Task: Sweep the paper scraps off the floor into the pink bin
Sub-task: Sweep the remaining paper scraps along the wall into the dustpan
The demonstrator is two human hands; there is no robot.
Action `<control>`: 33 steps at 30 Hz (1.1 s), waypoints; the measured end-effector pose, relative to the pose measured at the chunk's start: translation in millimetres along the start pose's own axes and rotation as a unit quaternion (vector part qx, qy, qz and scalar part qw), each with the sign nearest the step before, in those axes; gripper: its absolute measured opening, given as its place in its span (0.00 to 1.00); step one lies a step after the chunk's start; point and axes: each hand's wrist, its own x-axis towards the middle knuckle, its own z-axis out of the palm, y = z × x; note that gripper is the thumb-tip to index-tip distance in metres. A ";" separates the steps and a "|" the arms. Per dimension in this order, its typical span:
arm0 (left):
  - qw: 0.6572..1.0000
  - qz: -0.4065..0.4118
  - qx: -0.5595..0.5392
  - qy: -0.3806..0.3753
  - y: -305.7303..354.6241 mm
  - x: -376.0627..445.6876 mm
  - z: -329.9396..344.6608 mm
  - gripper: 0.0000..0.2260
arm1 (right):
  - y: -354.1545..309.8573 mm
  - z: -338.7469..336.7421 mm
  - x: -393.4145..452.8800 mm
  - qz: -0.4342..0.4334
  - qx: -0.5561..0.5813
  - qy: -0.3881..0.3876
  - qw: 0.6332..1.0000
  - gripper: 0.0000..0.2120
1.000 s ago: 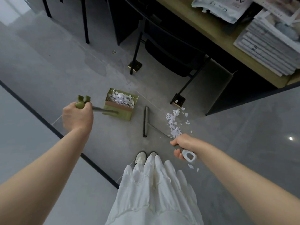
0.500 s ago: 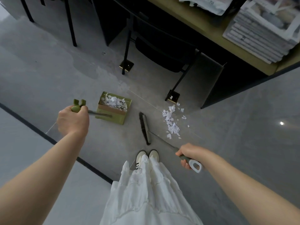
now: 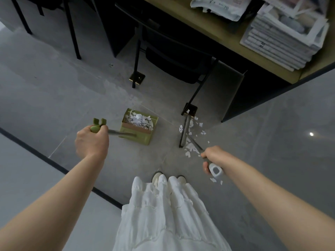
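Head view: the paper scraps are small torn white bits, some with dark print, strewn over the grey floor just ahead of the right hand; a few more lie on the floor right beside that hand's near side. That hand's fingers are curled tight round the white-ended handle of the broom, whose thin shaft runs forward from them to a dark brush head lying among the scraps, its far end close to the foot of a black chair. The left hand has its fingers wrapped round the green grip of the dustpan, the forked end of the grip sticking out past the knuckles. From those fingers a metal rod reaches forward and to the right to the olive-green pan, which sits on the floor already holding a heap of white scraps. The pan stands to the left of the brush head, apart from it, with bare floor between. Nearer than both hands are a white skirt and pale shoes. Far beyond the right hand, a table carries a stack of papers. No pink bin shows anywhere in view.
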 end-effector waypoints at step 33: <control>0.995 0.056 0.086 -0.010 71.1 -81.4 98.0 0.13 | 14.9 -153.0 52.6 0.054 0.195 -0.069 0.977 0.04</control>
